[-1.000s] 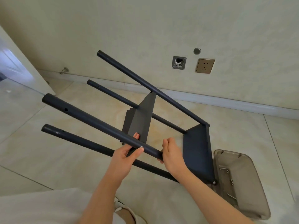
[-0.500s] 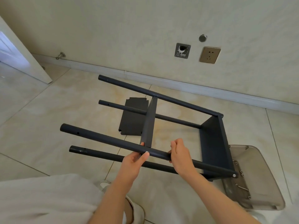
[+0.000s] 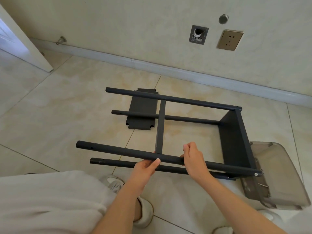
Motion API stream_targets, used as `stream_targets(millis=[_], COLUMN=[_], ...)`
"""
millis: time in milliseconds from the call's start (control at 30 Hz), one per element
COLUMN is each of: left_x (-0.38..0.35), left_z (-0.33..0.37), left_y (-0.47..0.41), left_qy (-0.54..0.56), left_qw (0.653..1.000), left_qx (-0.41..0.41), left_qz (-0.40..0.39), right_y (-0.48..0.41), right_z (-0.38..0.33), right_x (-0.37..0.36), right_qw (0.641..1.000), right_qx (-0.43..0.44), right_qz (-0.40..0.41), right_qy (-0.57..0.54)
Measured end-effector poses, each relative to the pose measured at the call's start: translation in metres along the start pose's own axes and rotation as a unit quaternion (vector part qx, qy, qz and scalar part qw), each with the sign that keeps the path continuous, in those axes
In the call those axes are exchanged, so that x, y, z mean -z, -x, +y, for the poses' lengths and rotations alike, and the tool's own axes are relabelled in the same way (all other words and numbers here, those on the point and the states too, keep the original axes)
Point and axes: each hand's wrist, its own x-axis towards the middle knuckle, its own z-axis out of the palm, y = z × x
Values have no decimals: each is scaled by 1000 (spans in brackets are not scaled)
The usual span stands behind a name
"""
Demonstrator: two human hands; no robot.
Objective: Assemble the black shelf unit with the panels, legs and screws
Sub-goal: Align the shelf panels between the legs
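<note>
Holding: leg (axis 9-to-3) is gripped by left hand and right hand | spare panel at 11 o'clock, left hand nearer.

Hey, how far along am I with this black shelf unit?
Done: the four legs are joined to the end panel and the middle panel. In hand: the left hand and right hand grip the nearest leg, which lies horizontal. Left: the loose panel lying on the floor beyond has yet to be fitted near the legs' free ends, probably with screws from the tray.
</note>
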Motion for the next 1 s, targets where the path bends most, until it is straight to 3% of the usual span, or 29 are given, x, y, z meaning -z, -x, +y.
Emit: stream_targets(millis=[267,500,567,633,733,867,967,1000], left_x=[-3,4,3,1,3,14,23,26], left_z=[5,15,27,41,53,56,56,56], left_y=[-8,-11,-11,-11,-17,-31,-47,-53], left_qy=[-3,-185,-352,-531,-657,-706,-715,-730], left_qw=[1000,978,928,836,733,664,638,613], left_qx=[10,-20,-16,-28,-97,-210,-281,-303], left_qz=[24,96,122,136,149,128,56,21], right_y=[-5,-16,-17,-17,-19,-23,-29,-32], right_z=[4,6,6,6,7,9,14,15], right_x=[-2,-7,-9,-12,-12,-9,-12,-13], right_qw=[1000,999,998,997,997,998,996,995], right_qx=[0,-49,-64,-71,-68,-68,-86,-97], right_qz=[5,21,20,19,18,5,-6,-16], right_qy=[8,-4,-8,-2,1,9,24,25])
